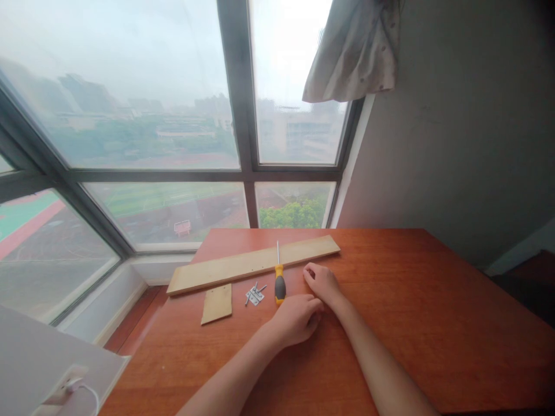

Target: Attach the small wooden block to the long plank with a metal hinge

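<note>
My left hand (299,318) rests on the table with its fingers curled in, just below the butt of a screwdriver (280,287). The screwdriver has a yellow and black handle, and its metal shaft lies across a long wooden board (234,268). To the right of the handle, my right hand (321,282) lies near the board's right part, fingers bent inward. Neither hand shows anything in it. Left of the screwdriver is a metal hinge (256,297) with several screws lying on and around it. A small wooden piece (217,304) sits further left.
All of this lies on a reddish-brown wooden table (416,300). Large windows (151,92) stand behind it, with a curtain (353,55) hanging at the upper right. A plugged-in white cable (89,388) is at the lower left, past the table's left edge.
</note>
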Demonstrator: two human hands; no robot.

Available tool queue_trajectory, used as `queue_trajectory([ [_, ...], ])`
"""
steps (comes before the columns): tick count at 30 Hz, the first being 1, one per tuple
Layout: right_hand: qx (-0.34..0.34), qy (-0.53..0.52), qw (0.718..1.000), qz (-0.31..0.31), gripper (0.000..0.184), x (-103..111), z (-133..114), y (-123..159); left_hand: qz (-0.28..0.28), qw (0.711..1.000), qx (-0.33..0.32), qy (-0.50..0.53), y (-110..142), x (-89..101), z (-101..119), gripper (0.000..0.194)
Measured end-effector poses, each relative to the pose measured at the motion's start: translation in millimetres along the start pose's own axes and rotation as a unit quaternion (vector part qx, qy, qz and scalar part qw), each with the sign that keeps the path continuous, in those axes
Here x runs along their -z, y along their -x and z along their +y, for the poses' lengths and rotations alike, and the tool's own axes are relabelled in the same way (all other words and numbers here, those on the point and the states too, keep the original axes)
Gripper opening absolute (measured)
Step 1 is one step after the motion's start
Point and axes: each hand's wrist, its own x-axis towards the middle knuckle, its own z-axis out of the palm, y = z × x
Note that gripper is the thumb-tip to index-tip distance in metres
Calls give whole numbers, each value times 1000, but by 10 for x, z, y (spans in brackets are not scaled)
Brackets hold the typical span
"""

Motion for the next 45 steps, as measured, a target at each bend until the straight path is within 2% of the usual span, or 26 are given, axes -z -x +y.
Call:
queue_trajectory([
  [15,5,-8,1000,6,18,-9,15,2,15,1000,-4,0,2,-7,2,14],
  [45,5,-15,1000,10,19,-24,18,14,8,1000,-16,4,7,19,-2,17],
])
